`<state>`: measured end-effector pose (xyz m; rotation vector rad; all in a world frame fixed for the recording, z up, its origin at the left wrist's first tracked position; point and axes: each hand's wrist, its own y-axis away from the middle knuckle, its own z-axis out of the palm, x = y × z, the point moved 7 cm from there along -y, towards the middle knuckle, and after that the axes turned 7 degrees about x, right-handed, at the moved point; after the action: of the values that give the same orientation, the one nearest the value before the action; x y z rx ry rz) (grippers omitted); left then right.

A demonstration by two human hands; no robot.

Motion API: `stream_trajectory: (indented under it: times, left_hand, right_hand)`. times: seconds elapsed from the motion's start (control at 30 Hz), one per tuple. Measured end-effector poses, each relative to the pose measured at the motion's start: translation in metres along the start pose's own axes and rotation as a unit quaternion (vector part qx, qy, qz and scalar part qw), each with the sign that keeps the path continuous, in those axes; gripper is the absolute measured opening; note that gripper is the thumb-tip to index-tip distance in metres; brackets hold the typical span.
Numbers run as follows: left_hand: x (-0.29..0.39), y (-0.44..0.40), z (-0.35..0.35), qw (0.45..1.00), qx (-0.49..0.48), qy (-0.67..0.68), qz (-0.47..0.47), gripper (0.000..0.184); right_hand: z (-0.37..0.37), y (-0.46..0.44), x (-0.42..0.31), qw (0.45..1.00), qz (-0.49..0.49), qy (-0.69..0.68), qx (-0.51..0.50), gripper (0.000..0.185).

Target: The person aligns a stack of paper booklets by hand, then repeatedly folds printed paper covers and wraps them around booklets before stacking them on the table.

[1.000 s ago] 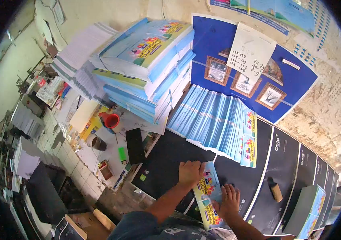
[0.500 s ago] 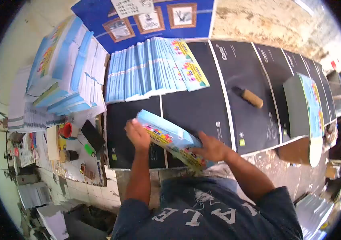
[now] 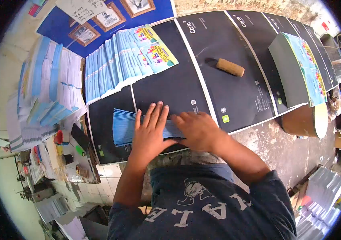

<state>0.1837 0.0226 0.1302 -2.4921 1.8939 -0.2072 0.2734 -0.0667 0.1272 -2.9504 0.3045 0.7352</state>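
A fanned stack of blue booklets (image 3: 123,127) lies near the front edge of the black tabletop. On top of it my left hand (image 3: 150,132) rests flat, fingers spread and pointing away from me. My right hand (image 3: 200,132) lies over the stack's right part, its fingers reaching left towards the other hand and partly blurred. Both hands cover much of the stack. Beyond them a long row of overlapping booklets (image 3: 118,64) with light blue covers and colourful print leans across the table.
A wooden cylindrical handle (image 3: 230,67) lies on the black tabletop (image 3: 170,92). At the right stands a tall stack of printed covers (image 3: 294,68). High piles of booklets (image 3: 50,80) rise at the left, above a side table with a red cup (image 3: 59,137).
The booklets held tilted between both hands now lie on the table, with blue edges showing. Both hands have come down onto them, and the camera view has shifted.
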Motion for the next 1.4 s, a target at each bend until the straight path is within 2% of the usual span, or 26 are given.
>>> stream_trajectory:
  times: [0.03, 0.1, 0.13, 0.17, 0.2, 0.27, 0.3, 0.33, 0.4, 0.43, 0.6, 0.67, 0.9, 0.97, 1.2, 1.27, 1.4]
  left_hand:
    - [0.0, -0.005, 0.001, 1.0, -0.001, 0.001, 0.007, 0.101]
    - [-0.003, -0.006, 0.001, 1.0, 0.012, 0.01, 0.009, 0.094]
    - [-0.001, -0.005, 0.005, 1.0, 0.008, 0.017, 0.013, 0.094]
    - [-0.002, -0.004, 0.005, 1.0, 0.016, 0.005, 0.019, 0.095]
    - [-0.003, -0.006, 0.005, 0.999, 0.028, -0.009, 0.025, 0.096]
    - [-0.004, -0.006, 0.008, 0.999, 0.017, 0.002, 0.027, 0.093]
    - [-0.004, -0.007, 0.008, 0.999, 0.023, -0.003, 0.029, 0.092]
    - [-0.004, -0.008, 0.008, 0.999, 0.031, -0.007, 0.031, 0.092]
    - [-0.004, -0.01, 0.009, 0.999, 0.022, -0.007, 0.029, 0.092]
    - [-0.004, -0.011, 0.009, 0.999, 0.018, -0.007, 0.028, 0.093]
    - [-0.002, -0.011, 0.007, 1.0, 0.008, -0.008, 0.027, 0.095]
    - [-0.003, -0.01, 0.007, 1.0, 0.008, -0.011, 0.028, 0.097]
    - [0.0, -0.007, 0.003, 1.0, 0.009, -0.007, 0.022, 0.092]
    - [-0.001, -0.006, 0.002, 1.0, 0.01, -0.002, 0.024, 0.092]
    - [-0.001, -0.006, 0.005, 1.0, 0.009, -0.006, 0.022, 0.092]
    - [0.0, -0.006, 0.005, 1.0, 0.013, -0.004, 0.024, 0.093]
    - [-0.001, -0.006, 0.005, 1.0, 0.016, -0.003, 0.027, 0.093]
  right_hand:
    - [-0.014, 0.005, 0.016, 0.995, 0.032, -0.04, -0.09, 0.079]
    - [-0.037, 0.031, 0.067, 0.986, 0.051, -0.158, -0.023, 0.084]
    - [-0.038, 0.042, 0.096, 0.958, 0.065, -0.278, -0.032, 0.085]
    - [-0.034, 0.056, 0.124, 0.913, 0.141, -0.384, 0.011, 0.067]
    - [-0.032, 0.064, 0.132, 0.912, 0.145, -0.384, 0.013, 0.067]
    - [-0.032, 0.079, 0.153, 0.896, 0.216, -0.379, 0.088, 0.042]
    - [-0.034, 0.082, 0.148, 0.894, 0.225, -0.353, 0.159, 0.025]
    - [-0.031, 0.083, 0.141, 0.892, 0.228, -0.355, 0.161, 0.025]
    - [-0.042, 0.079, 0.119, 0.922, 0.156, -0.303, 0.187, 0.018]
    - [-0.045, 0.076, 0.11, 0.922, 0.156, -0.305, 0.183, 0.012]
    - [-0.054, 0.056, 0.098, 0.937, 0.088, -0.264, 0.212, 0.016]
    - [-0.052, 0.046, 0.094, 0.957, 0.049, -0.235, 0.164, 0.014]
    - [-0.051, 0.031, 0.106, 0.955, 0.078, -0.262, 0.112, 0.017]
    - [-0.049, 0.029, 0.104, 0.963, 0.067, -0.255, 0.063, 0.019]
    - [-0.046, 0.024, 0.111, 0.963, 0.092, -0.248, 0.053, 0.022]
    - [-0.043, 0.023, 0.114, 0.957, 0.13, -0.26, 0.022, 0.025]
    - [-0.041, 0.021, 0.113, 0.956, 0.088, -0.278, 0.042, 0.035]
